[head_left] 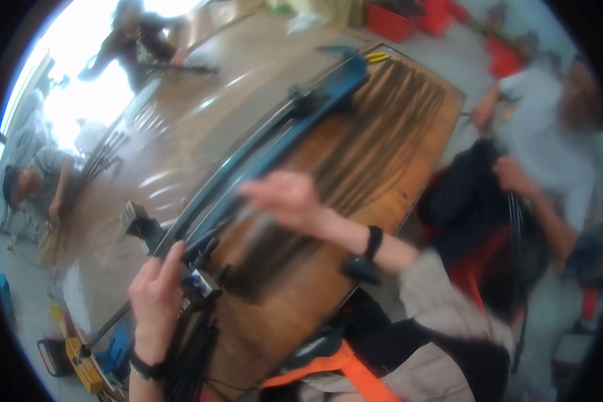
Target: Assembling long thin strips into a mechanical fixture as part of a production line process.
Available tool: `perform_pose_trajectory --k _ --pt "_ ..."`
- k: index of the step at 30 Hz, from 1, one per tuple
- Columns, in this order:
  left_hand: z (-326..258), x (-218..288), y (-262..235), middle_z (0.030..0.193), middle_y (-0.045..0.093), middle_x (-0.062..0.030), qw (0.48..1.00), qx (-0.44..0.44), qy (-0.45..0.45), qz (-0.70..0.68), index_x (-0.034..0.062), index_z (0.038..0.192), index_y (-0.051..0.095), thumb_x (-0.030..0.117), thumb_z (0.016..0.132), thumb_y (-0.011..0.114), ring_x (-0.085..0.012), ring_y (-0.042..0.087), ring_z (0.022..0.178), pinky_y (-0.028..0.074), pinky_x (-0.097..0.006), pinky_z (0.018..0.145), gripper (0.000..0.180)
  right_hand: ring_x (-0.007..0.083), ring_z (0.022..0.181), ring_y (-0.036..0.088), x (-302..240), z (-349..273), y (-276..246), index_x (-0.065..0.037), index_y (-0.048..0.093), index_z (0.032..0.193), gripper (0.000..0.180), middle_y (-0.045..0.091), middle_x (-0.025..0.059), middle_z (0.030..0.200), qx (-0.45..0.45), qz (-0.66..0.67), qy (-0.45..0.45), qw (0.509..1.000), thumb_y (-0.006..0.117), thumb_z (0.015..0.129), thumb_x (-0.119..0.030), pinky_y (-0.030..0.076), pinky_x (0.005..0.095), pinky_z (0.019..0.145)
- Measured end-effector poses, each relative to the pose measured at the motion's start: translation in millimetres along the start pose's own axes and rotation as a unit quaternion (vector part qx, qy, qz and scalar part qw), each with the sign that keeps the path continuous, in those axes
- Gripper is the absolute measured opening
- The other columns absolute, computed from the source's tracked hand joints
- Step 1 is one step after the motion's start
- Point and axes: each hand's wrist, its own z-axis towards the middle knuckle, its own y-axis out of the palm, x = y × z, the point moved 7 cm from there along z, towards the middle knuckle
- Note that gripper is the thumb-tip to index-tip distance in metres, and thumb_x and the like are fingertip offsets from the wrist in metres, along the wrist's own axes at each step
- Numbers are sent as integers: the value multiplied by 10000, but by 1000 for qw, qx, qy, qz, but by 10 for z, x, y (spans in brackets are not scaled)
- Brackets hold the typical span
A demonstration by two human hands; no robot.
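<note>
A long blue metal rail fixture (275, 157) lies slantwise across the table. At its near end, my left hand (155, 295) is closed, fingertips against the fixture beside a small clamp block (201, 285). A thin black rod (107, 328) runs from the lower left to behind this hand, which seems to grip it; the fingers partly hide the spot. Over the middle of the rail hovers my right hand (285, 201), smeared by motion, so its fingers are unclear. Many dark thin rods (375, 127) lie side by side on the wooden tabletop right of the rail.
Yellow-handled pliers (378, 57) lie near the rail's far end. Clear plastic sheeting (174, 154) covers the table's left part. A person in a light shirt (543, 127) stands at right; two others (37, 181) (137, 43) work at left and far left. Black rods hang by my left forearm.
</note>
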Motion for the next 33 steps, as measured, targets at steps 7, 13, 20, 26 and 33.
perform_pose_trajectory --k 7,13,20,26,33 --pt "-953 -1065 -509 847 597 -187 974 137 -177 34 45 1166 614 45 927 588 -337 595 737 482 -403 654 241 251 708 591 480 -54 48 -98 660 1156 249 600 100 782 -13 -120 49 992 646 911 -141 478 358 627" --pt "-1164 -1144 -890 900 632 -220 961 168 -216 39 -7 1150 601 80 975 560 -352 610 757 484 -396 685 200 226 756 660 238 296 1047 -89 675 1083 170 665 110 807 -109 113 155 975 637 925 -139 516 335 664" --pt "-2003 -1233 -1015 890 644 -221 922 171 -346 -2 -26 1145 610 84 972 572 -336 618 759 494 -367 710 208 153 733 690 -641 1069 2005 -85 678 987 118 720 68 828 -210 301 52 929 668 919 -181 539 293 655" --pt "-2438 -1266 -872 906 653 -225 911 167 -377 -11 -29 1141 617 85 966 585 -331 627 769 500 -353 716 211 166 729 702 -668 1090 2262 -72 665 984 132 727 88 825 -276 272 60 920 680 907 -179 542 288 650" --pt "-2313 -1341 -737 917 654 -225 901 172 -395 -59 -20 1140 622 89 959 597 -348 631 777 503 -369 717 213 261 732 695 -1042 1011 2706 -72 654 919 89 700 108 779 -420 119 1 900 636 915 -159 537 356 691"
